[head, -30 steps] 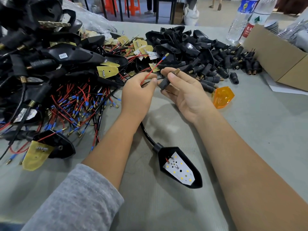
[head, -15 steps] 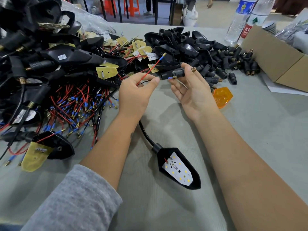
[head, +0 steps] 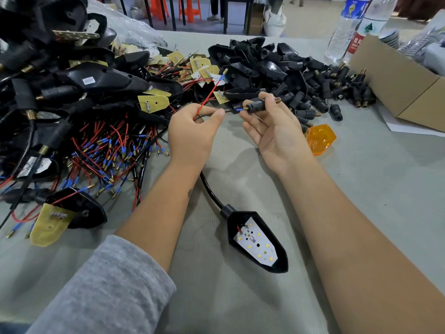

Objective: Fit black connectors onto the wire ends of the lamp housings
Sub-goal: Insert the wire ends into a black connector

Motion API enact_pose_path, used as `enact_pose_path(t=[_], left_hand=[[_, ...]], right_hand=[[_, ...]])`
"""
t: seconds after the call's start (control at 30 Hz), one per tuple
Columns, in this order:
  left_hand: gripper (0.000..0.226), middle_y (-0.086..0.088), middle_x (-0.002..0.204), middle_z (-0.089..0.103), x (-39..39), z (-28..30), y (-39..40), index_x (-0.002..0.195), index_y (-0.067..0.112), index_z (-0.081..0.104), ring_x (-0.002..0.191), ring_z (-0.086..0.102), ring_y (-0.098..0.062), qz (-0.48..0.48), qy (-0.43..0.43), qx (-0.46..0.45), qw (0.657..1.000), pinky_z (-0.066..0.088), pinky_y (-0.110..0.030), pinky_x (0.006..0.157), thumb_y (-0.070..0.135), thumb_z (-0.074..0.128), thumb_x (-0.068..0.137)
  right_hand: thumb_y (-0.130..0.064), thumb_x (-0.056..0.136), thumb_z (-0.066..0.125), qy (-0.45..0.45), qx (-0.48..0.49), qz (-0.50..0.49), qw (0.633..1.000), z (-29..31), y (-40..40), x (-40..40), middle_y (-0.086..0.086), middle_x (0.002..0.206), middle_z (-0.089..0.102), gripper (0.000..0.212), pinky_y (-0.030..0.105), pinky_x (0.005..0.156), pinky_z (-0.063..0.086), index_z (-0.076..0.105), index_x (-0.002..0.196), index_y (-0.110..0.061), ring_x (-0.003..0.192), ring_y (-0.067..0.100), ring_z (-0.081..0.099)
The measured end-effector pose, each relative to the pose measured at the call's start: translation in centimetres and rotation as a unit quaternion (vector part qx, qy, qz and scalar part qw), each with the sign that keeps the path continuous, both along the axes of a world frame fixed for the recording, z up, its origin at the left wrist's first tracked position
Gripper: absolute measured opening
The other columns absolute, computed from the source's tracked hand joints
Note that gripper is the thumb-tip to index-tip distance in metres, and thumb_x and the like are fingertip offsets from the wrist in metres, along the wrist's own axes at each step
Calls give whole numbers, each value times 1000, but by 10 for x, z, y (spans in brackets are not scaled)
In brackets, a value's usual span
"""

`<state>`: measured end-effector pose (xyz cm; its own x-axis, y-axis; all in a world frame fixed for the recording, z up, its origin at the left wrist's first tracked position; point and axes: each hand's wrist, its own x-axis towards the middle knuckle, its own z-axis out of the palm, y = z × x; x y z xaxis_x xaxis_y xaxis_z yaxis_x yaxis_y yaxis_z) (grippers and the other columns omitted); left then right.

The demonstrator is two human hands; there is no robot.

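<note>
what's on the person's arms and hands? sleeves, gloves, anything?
Left arm: grey knit sleeve pushed up towards the elbow, forearm bare. Right arm bare as far as the frame shows. Left hand and right hand are bare: no gloves, rings, watch or wristband visible.

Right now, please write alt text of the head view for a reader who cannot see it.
The right hand pinches a black connector at the black wire that the left hand holds, along with a red wire. Their lamp housing lies on the grey table.

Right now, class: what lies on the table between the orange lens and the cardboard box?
In the head view, only bare grey table separates the orange lens from the cardboard box.
</note>
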<state>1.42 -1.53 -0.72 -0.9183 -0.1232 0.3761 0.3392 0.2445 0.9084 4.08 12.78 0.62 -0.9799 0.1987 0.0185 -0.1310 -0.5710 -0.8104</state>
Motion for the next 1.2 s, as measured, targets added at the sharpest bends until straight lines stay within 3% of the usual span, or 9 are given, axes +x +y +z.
enact_pose_path(t=[0.13, 0.43, 0.57, 0.77, 0.97, 1.1, 1.2], left_hand=[[17, 10, 50, 39, 0, 1, -1, 71, 32, 63, 43, 32, -4, 10, -4, -2, 1000, 27, -17, 45, 27, 73, 85], [23, 17, 44, 41, 5, 5, 2, 69, 25, 60, 45, 37, -1, -41, -17, -2, 999, 31, -15, 50, 23, 65, 91], [12, 15, 60, 47, 8, 7, 6, 83, 17, 63, 53, 42, 0, -61, -38, 15, 997, 34, -16, 56, 16, 57, 93], [17, 6, 67, 47, 6, 9, 6, 80, 20, 57, 59, 40, -9, -57, -91, 55, 993, 34, -27, 57, 11, 50, 92], [17, 1, 64, 46, 8, 8, 6, 80, 19, 54, 52, 36, -8, -92, -94, 39, 991, 31, -25, 51, 8, 49, 91], [13, 2, 61, 43, 7, 10, 8, 88, 17, 48, 43, 34, -3, -105, -128, 111, 980, 27, -16, 40, 7, 42, 93], [15, 4, 58, 45, 6, 9, 8, 90, 19, 52, 43, 33, -4, -115, -137, 93, 980, 28, -19, 44, 12, 40, 96]], right_hand=[[-22, 102, 49, 8, 25, 5, 1000, 1, -1, 2, 5, 97, 72, 11, 26, 75, 57, 60, 104, -21, 84, 19, 70], [-12, 100, 52, 17, 77, 21, 997, 1, -2, 3, 6, 107, 71, 16, 28, 81, 56, 60, 110, -22, 93, 20, 70], [-13, 99, 54, 11, 106, 27, 994, -1, -4, 3, 5, 106, 72, 15, 27, 81, 57, 60, 112, -19, 96, 20, 71], [-14, 97, 57, -5, 130, 25, 991, -1, -5, 2, -1, 95, 71, 10, 27, 82, 53, 65, 102, -19, 88, 15, 69], [-7, 93, 61, 7, 187, 35, 982, -4, -8, 2, 0, 83, 64, 13, 24, 77, 49, 67, 99, -17, 74, 11, 58], [-4, 93, 60, 8, 238, 50, 970, -4, -9, 2, 3, 84, 65, 17, 23, 73, 50, 66, 107, -11, 71, 11, 59], [-9, 98, 55, -2, 249, 47, 967, -3, -11, 1, 5, 86, 65, 17, 25, 71, 50, 64, 112, -7, 69, 12, 58]])
